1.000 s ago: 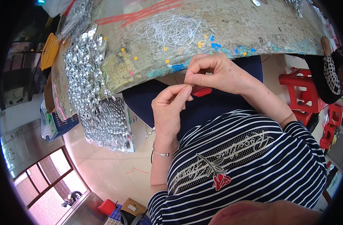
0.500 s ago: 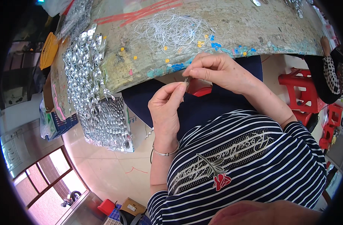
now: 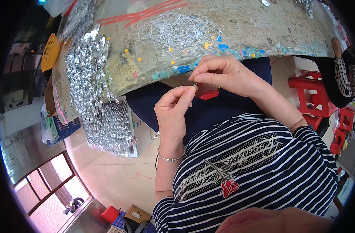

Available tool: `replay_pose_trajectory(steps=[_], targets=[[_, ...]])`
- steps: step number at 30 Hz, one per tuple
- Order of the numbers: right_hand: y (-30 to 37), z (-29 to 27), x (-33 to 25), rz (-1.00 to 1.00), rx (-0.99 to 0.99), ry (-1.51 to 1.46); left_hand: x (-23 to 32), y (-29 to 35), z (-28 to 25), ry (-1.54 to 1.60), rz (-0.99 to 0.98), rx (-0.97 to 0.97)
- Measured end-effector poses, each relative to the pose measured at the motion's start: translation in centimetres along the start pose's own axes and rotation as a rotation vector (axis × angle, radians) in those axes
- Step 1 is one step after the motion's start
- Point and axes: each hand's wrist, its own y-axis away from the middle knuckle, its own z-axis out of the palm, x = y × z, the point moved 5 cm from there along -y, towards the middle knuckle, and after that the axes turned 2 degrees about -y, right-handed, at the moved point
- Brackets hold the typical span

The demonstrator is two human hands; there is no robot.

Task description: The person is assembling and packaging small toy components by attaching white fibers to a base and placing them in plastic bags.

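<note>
Both my hands are raised in front of my lap, just off the table's near edge, with fingertips almost meeting. Thumb and index finger of my left hand (image 3: 172,112) pinch a small, thin metallic piece (image 3: 195,84) from below. My right hand (image 3: 228,75) pinches at the upper end of that same piece; its exact kind is too small to make out. Beyond them on the worn table (image 3: 247,23) lies a loose tangle of thin white cord (image 3: 177,31). Long strands of shiny silver spoon-shaped metal pieces (image 3: 88,73) hang over the table's left edge.
Small yellow chips (image 3: 139,59) dot the tabletop. A yellow basket (image 3: 50,52) leans at the far left, above a blue crate (image 3: 66,130). Red plastic stools (image 3: 309,91) stand at right, near another person's checkered sleeve (image 3: 342,79). A cardboard box (image 3: 137,213) sits on the floor behind.
My left hand has shifted very slightly right and down. A little more of the thin piece shows between the fingertips. The surroundings look the same.
</note>
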Motion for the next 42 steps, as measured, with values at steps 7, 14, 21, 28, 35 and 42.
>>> replay_pose_trajectory(steps=[7,14,21,28,35,42], targets=[[-0.08,0.06,-0.31,-0.012,-0.019,-0.007,-0.14,0.01,-0.18,0.024,-0.019,-0.008],[0.05,0.05,-0.65,-0.02,-0.035,0.013,-0.09,-0.05,-0.07,0.025,-0.014,-0.02],[0.16,0.18,-0.28,0.05,-0.024,-0.022,0.12,-0.11,0.04,0.015,-0.016,-0.028],[0.19,0.43,-0.28,0.087,-0.03,-0.06,0.08,-0.06,0.01,0.029,-0.008,-0.033],[0.24,0.41,-0.25,0.068,-0.026,-0.051,0.12,-0.05,0.01,0.012,0.019,-0.025],[0.41,0.16,-0.52,0.05,-0.016,-0.045,0.18,-0.02,-0.22,-0.021,0.041,0.001]])
